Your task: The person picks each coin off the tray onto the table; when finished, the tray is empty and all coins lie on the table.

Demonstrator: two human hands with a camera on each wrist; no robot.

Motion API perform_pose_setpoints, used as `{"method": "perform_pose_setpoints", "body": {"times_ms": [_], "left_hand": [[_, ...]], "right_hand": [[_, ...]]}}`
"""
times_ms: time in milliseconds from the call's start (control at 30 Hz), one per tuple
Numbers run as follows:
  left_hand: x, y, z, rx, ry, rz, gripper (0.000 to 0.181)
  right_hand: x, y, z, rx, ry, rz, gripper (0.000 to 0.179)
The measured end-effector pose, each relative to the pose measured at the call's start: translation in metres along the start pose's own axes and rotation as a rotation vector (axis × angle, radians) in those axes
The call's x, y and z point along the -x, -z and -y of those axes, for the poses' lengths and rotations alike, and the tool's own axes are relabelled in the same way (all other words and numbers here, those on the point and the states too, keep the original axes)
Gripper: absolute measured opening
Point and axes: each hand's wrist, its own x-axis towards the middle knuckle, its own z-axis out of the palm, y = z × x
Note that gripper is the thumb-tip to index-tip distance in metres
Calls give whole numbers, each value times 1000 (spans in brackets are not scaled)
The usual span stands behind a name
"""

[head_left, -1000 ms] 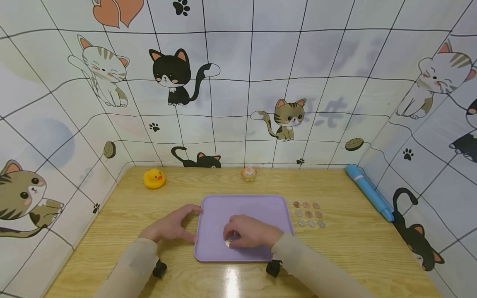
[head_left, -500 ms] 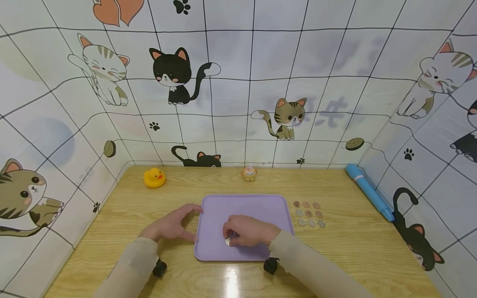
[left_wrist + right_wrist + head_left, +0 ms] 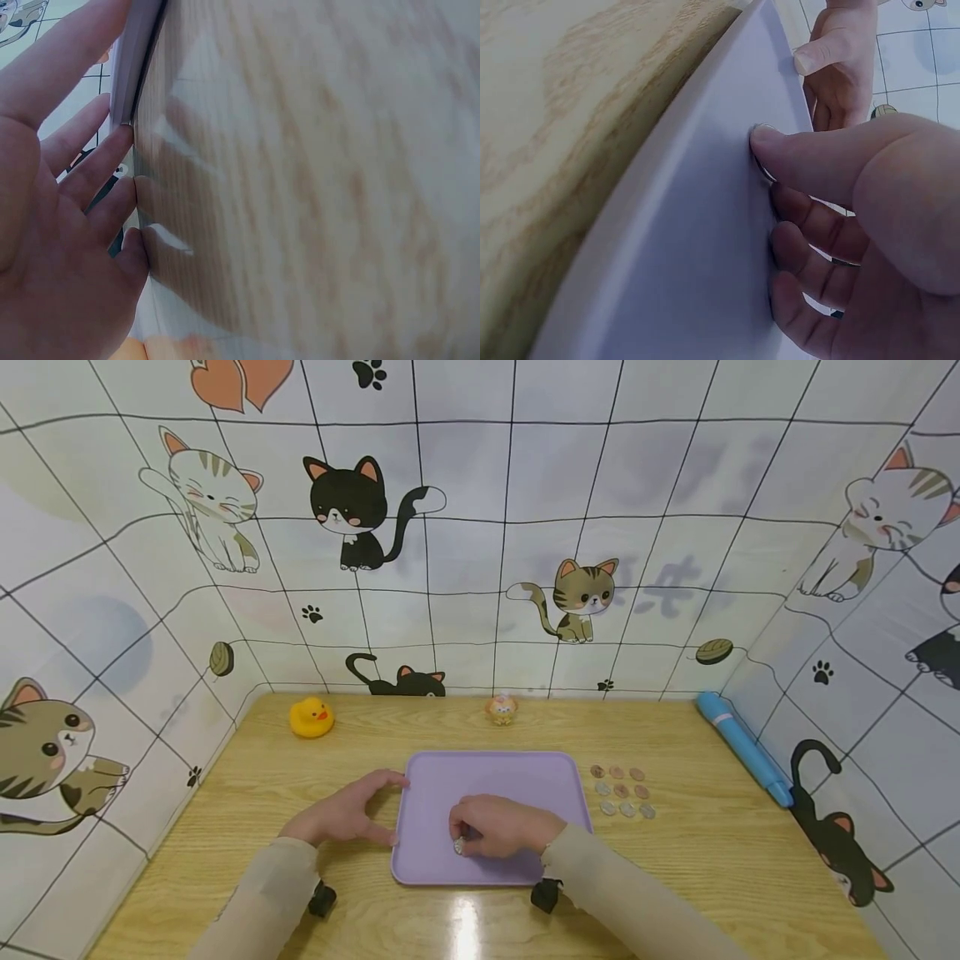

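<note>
A shallow purple tray (image 3: 517,768) lies on the wooden table, in the middle of the head view. Over its lower middle, my right hand (image 3: 502,827) pinches a silver coin (image 3: 459,844) low against the tray floor. In the right wrist view the thumb presses on the coin (image 3: 763,171), whose thin edge shows below it, while the other fingers curl down to the tray surface. My left hand (image 3: 341,810) rests at the tray's left side, thumb and forefinger spread and touching the rim. Its remaining fingers lie relaxed near the table in the left wrist view.
Right of the tray, several coins (image 3: 621,791) lie in neat rows, some copper, some silver. A yellow rubber duck (image 3: 311,717) and a small figurine (image 3: 501,710) stand at the back. A blue marker-shaped object (image 3: 745,748) lies along the right wall.
The coin at my right fingertips shows a narrower face than before, as if tipped up a little. My right hand has barely shifted, and the left hand and tray stay in place.
</note>
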Motion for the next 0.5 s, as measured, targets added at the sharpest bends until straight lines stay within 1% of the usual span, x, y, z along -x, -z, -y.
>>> {"method": "perform_pose_setpoints", "body": {"times_ms": [200, 267, 367, 500], "left_hand": [[-1, -1, 3, 11, 22, -1, 86], [-1, 0, 4, 9, 21, -1, 87], [-1, 0, 4, 10, 22, 0, 87], [-1, 0, 2, 15, 30, 0, 86]], "right_hand": [[2, -1, -2, -60, -10, -37, 13], [2, -1, -2, -83, -21, -49, 12], [3, -1, -2, -101, -32, -66, 11], [5, 0, -3, -126, -26, -92, 11]]}}
